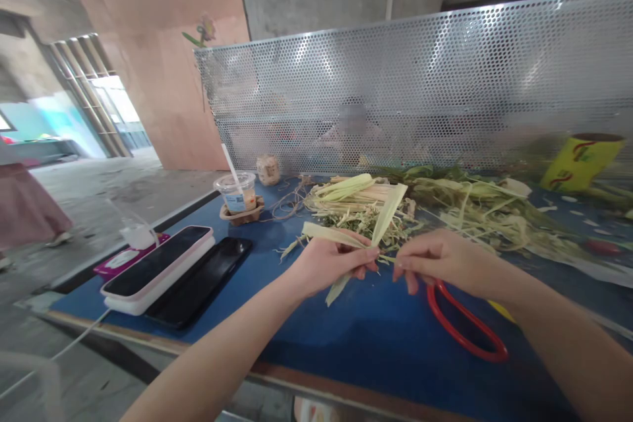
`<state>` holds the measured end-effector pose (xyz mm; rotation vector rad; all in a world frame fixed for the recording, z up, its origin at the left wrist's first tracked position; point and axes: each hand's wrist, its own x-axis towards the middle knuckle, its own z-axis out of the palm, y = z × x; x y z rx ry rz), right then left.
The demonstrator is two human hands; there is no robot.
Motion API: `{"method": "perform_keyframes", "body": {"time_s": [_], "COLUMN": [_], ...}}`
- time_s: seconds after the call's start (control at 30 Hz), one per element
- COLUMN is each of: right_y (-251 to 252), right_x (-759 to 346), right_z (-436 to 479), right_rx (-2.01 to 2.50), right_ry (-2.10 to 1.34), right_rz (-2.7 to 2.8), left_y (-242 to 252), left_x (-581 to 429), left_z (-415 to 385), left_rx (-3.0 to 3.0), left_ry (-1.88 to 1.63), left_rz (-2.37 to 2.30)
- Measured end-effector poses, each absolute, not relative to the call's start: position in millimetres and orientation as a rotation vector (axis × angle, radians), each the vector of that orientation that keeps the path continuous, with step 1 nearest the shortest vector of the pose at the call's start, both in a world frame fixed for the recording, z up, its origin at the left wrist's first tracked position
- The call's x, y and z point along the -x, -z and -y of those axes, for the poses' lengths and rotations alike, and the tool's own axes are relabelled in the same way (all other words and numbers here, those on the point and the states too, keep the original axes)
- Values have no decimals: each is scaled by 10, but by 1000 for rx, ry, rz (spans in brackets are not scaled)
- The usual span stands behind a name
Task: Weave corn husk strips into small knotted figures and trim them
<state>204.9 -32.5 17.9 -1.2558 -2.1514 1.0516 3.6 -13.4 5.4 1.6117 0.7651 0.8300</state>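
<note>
Pale green corn husk strips [388,216] fan out from the fingers of my left hand [332,264]. One strip points up, one lies to the left over the hand, and another hangs below it. Close by on the right, my right hand [435,256] pinches the end of a thin strip that runs across from the left fingers. Partly under my right hand lies a pair of scissors with a red handle [467,330]; its blades are hidden. Just behind my hands is a pile of cut husks [341,201] on the blue table [316,356].
More loose husks [475,201] spread at the right, near a yellow container [583,161]. At the left are a pink-edged phone [158,264], a black phone [202,283] and a plastic cup [236,192] with a straw. A perforated metal screen [420,92] borders the table's back.
</note>
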Motion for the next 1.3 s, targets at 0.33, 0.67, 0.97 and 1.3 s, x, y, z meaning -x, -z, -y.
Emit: {"method": "perform_keyframes", "body": {"time_s": [0.33,0.67,0.97,1.3], "right_y": [19,136,72,151], "right_x": [-1856,-1748,-1747,-1739], "right_z": [276,263,301,235], "right_rx": [908,992,1059,1013], "right_ry": [-1436,-1389,-1245,-1249], "right_rz": [1703,1498,1582,1335], "left_y": [-43,-14,-21,30], "left_x": [-63,-86,-64,-62], "left_z": [127,192,130,70], "left_rx": [-1645,-1728,-1745,-1682], "left_ry": [-780,-741,-835,-738], "left_rz": [-717,-731,-755,-713]}}
